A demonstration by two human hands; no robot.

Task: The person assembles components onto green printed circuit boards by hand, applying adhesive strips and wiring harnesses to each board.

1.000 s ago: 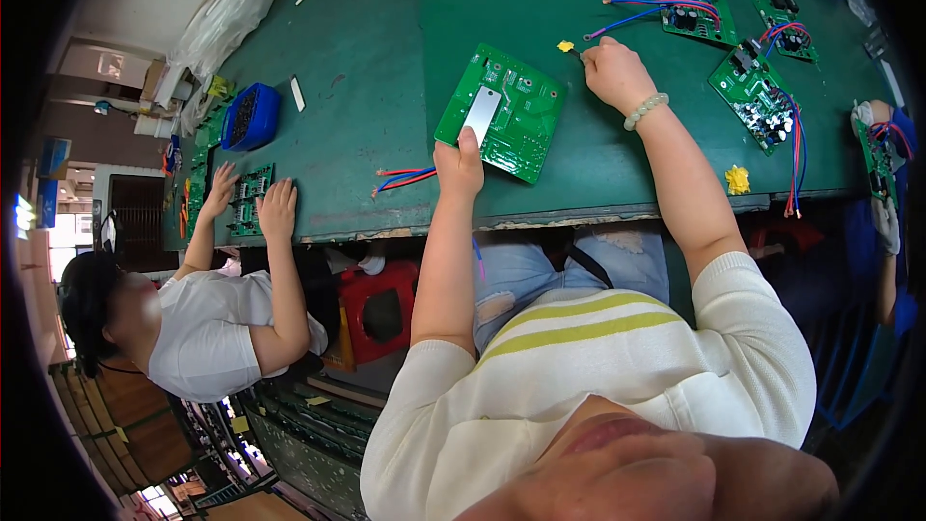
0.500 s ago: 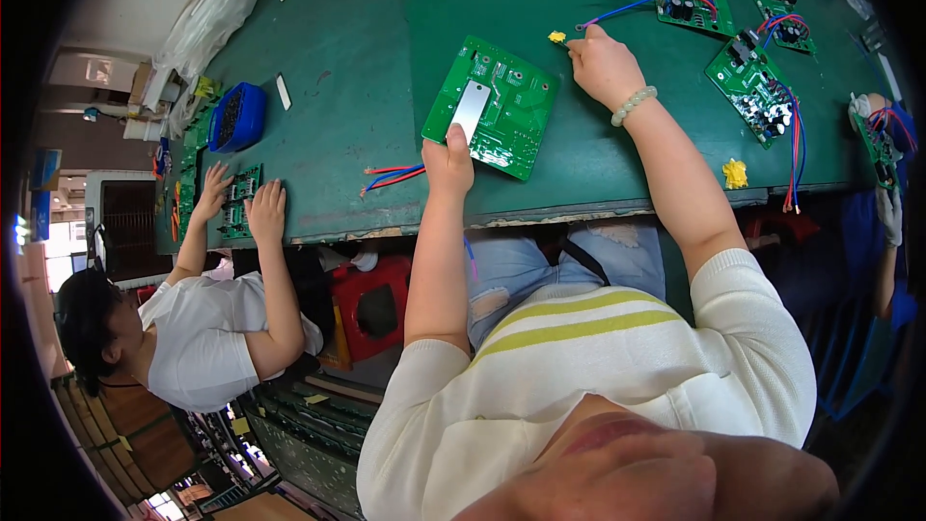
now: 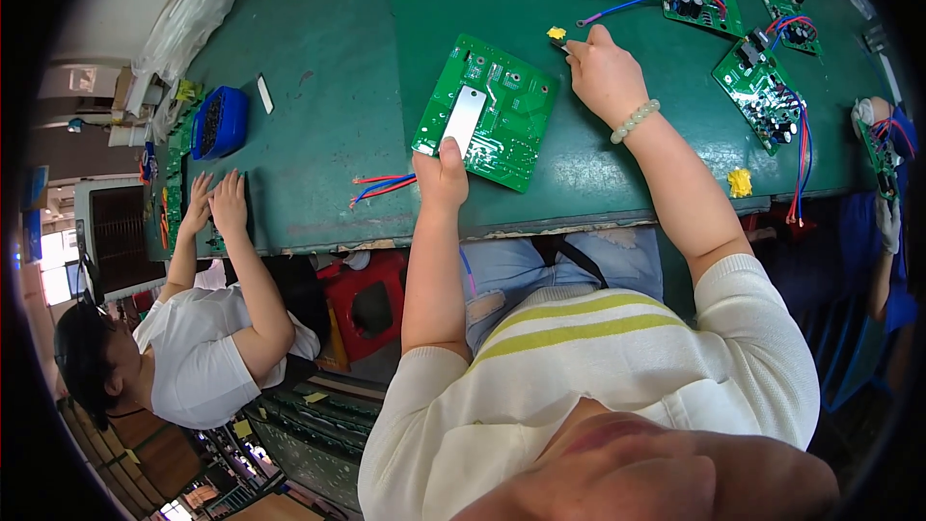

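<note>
We see a blue bin (image 3: 234,118) near the left edge of the surface (image 3: 328,135) and a red stool (image 3: 342,289) below the near edge.

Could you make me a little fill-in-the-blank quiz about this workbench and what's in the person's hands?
The left hand holds a circuit board coloured ____.
The right hand pinches a thin dark item near a small lump coloured ____.
A beaded ____ circles that hand's wrist.
The tub toward the picture's left is ____.

Missing words: green; yellow; bracelet; blue.
</note>
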